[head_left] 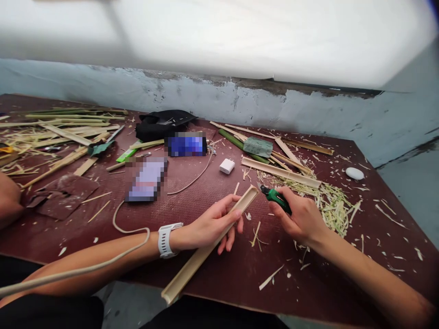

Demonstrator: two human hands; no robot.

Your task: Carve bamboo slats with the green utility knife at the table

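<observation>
A split bamboo strip (192,270), pale and hollowed like a trough, slants across the table's front edge. My left hand (219,221) is wrapped round its upper part, thumb on top, and a white watch band circles that wrist. In my right hand (303,214) is a green and black utility knife (277,198), gripped by its handle. The knife's tip points left, close to the strip's far end; whether they touch I cannot tell. Fine bamboo shavings (334,205) lie in a heap behind and right of my right hand.
Two phones (147,180), one with a cable (132,232) crossing my left forearm, lie left of centre. A white charger (227,166), more bamboo pieces (281,171), a green cutter (126,154) and a white oval object (354,173) lie around. Another person's arm (8,201) rests at left.
</observation>
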